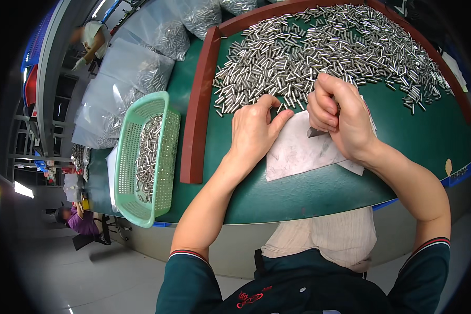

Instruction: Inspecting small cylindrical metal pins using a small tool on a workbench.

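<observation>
Short silvery metal pins (pixel 298 57) lie in a wide spread across the green tabletop. My left hand (pixel 251 131) rests palm down at their near edge, its fingers bent and its thumb stretched apart from them; I see nothing held there, though the fingertips are partly hidden. My right hand (pixel 345 118) is closed in a fist around a dark tool (pixel 315 132), whose blunt wedge-like end sticks out below the fingers. Most of that tool is hidden in the fist. Under it lies a smudged white sheet (pixel 293 154), partly covered by my right hand.
A red-brown wooden rim (pixel 196 115) borders the pins at left and continues behind them. Left of it stands a light-green plastic basket (pixel 165 162) with more pins. Clear bags of pins (pixel 152 73) line the far left. Two other people are farther off at left.
</observation>
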Demonstrator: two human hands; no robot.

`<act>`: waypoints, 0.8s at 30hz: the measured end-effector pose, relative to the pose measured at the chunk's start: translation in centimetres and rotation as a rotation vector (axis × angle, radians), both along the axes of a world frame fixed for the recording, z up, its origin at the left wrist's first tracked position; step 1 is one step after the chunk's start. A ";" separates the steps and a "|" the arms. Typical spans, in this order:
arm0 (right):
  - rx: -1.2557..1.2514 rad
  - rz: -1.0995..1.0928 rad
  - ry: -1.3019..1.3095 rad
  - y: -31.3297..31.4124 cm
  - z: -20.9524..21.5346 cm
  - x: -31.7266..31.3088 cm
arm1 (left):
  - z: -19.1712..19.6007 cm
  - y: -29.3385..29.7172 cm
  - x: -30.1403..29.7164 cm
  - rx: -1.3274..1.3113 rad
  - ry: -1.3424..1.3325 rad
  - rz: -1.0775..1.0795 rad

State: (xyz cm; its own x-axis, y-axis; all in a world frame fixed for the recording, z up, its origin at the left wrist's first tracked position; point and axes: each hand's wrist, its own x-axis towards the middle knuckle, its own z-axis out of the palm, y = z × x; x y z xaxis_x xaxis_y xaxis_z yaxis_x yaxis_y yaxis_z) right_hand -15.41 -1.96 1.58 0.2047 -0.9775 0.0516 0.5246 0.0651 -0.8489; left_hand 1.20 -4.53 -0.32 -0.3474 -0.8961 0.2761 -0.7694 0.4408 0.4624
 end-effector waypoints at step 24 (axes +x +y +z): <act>0.005 0.014 -0.008 -0.1 0.0 0.0 | 1.4 0.1 2.1 1.146 1.205 -0.177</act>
State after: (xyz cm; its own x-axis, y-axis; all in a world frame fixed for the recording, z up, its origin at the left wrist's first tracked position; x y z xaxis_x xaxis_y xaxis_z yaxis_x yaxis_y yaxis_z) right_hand -15.38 -2.02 1.58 0.2179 -0.9747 0.0487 0.5306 0.0765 -0.8442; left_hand 3.29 -4.38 1.05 -0.5500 -0.7855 -0.2835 0.2606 -0.4840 0.8354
